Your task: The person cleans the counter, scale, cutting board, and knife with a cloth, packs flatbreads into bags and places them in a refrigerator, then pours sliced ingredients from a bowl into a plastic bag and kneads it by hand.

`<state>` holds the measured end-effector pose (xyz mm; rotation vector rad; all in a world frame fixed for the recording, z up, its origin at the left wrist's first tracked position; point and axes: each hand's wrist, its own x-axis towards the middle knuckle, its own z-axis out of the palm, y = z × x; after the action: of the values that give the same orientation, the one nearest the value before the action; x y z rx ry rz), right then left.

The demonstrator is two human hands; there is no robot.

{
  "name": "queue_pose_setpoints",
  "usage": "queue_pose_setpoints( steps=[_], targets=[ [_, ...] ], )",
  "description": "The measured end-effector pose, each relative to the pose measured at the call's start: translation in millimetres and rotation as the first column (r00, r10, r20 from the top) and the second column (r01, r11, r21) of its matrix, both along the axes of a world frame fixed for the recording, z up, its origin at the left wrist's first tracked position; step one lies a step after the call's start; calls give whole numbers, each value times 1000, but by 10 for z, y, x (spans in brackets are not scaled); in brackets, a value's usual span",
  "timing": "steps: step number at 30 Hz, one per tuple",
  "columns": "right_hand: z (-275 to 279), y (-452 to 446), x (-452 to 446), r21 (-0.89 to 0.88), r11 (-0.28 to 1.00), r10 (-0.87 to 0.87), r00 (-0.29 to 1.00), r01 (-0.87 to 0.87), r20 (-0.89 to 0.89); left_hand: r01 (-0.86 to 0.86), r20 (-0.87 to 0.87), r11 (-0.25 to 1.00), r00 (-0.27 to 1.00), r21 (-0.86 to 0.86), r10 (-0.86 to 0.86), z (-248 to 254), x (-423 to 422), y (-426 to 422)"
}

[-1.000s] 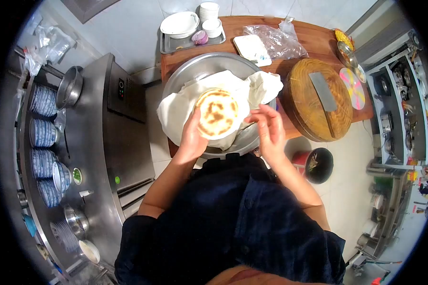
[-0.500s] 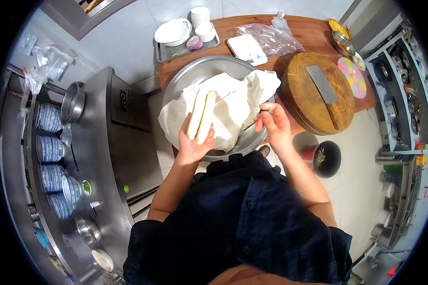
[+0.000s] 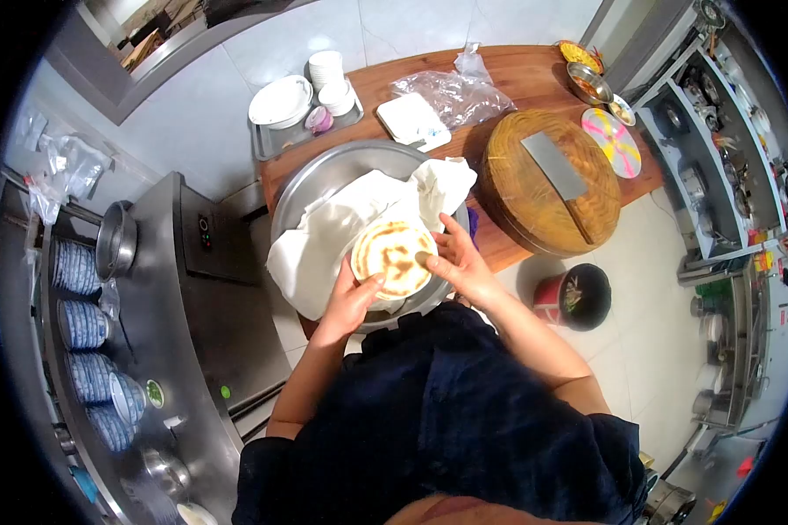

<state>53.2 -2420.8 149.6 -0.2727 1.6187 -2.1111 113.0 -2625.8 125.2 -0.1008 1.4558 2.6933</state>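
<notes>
A round flatbread (image 3: pixel 392 255), pale with browned rings and patches, is held face up over a large metal basin (image 3: pixel 299 182). My left hand (image 3: pixel 352 299) grips its left edge, thumb on top. On the opposite edge, my right hand (image 3: pixel 460 262) presses its thumb onto the bread, with the fingers partly behind it. Whether a second bread lies underneath cannot be seen. A white cloth (image 3: pixel 315 245) fills much of the basin and hangs over its left rim.
Right of the basin, a cleaver (image 3: pixel 555 166) lies on a thick round chopping block (image 3: pixel 517 192). White dishes (image 3: pixel 280 103) stand on a tray behind. A bin (image 3: pixel 587 297) is on the floor at right; a steel counter (image 3: pixel 171 350) with stacked bowls (image 3: pixel 83 324) runs along the left.
Two flatbreads stood edge-on in my left hand; now one round face is turned up. My right hand has moved left from the basin's right side onto the bread. The view has shifted.
</notes>
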Motion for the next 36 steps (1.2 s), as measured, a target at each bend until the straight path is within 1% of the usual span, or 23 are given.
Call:
queue_pose_setpoints(
  steps=[3, 5, 7, 8, 9, 11, 12, 14, 17, 19, 21, 23, 24, 26, 27, 29, 31, 32, 33, 34, 36],
  targets=[
    [-32, 32, -72, 97, 994, 54, 998, -52, -26, 50, -2, 989, 999, -136, -50, -5, -29, 23],
    [-97, 42, -149, 101, 993, 61, 998, -59, -17, 68, -11, 973, 997, -221, -73, -13, -85, 48],
    [-110, 71, -254, 123, 991, 63, 998, -59, -28, 83, 7, 968, 996, -237, -84, 22, -182, 105],
    [-59, 143, -317, 119, 989, 77, 993, -88, 94, 88, 5, 956, 996, -280, -90, 9, -224, 131],
    [-80, 190, -392, 7, 997, 72, 985, -74, 154, 89, 60, 985, 995, -147, -81, 22, -269, 196],
    [-42, 331, -529, -136, 990, 61, 965, -26, 254, 23, 118, 999, 993, 46, -28, 64, -415, 338],
    [3, 434, -590, -159, 987, 32, 958, 15, 286, 18, 92, 1000, 996, -25, -15, 61, -550, 361],
    [-2, 666, -748, -158, 986, 0, 955, 48, 295, 0, 51, 987, 999, -162, 9, 17, -809, 388],
    [-40, 1046, -943, -140, 982, -77, 949, 125, 306, -118, 47, 956, 990, -269, 135, 77, -1374, 529],
    [-47, 1284, -1065, -125, 974, -149, 947, 191, 285, -195, 41, 937, 976, -291, 216, -44, -1909, 589],
    [-27, 1522, -1163, -118, 961, -202, 925, 251, 321, -271, 53, 923, 954, -274, 296, -168, -2503, 675],
    [16, 1747, -1242, -113, 949, -237, 905, 293, 354, -293, -70, 827, 952, -479, 297, -172, -3036, 754],
    [-89, 1867, -1277, -124, 938, -267, 903, 323, 337, -302, -40, 782, 941, -546, 336, -301, -3329, 745],
    [-101, 2072, -1333, -99, 930, -298, 882, 355, 365, -303, -3, 683, 915, -664, 403, -805, -3947, 658],
    [-65, 2167, -1366, -84, 924, -317, 870, 373, 378, -360, 3, 666, 879, -654, 478, -1001, -4172, 673],
    [-50, 2335, -1447, -58, 913, -350, 850, 403, 395, -225, 325, 826, 841, -516, 432, -1235, -4494, 662],
    [-112, 2504, -1513, -14, 904, -388, 832, 428, 397, -100, 393, 938, 889, -331, 234, -1149, -4598, 761],
    [-172, 2572, -1545, -27, 894, -404, 831, 447, 383, -34, 414, 972, 901, -233, 131, -1108, -4615, 803],
    [-224, 2638, -1581, -27, 889, -418, 833, 457, 362, -3, 240, 937, 966, -349, 92, -969, -4595, 883],
    [-242, 2687, -1631, -23, 885, -428, 834, 464, 348, 6, 72, 887, 997, -462, 30, -772, -4541, 971],
    [-223, 2735, -1725, -47, 872, -442, 825, 487, 352, 33, -65, 907, 996, -420, -67, -449, -4367, 1087]
  ],
)
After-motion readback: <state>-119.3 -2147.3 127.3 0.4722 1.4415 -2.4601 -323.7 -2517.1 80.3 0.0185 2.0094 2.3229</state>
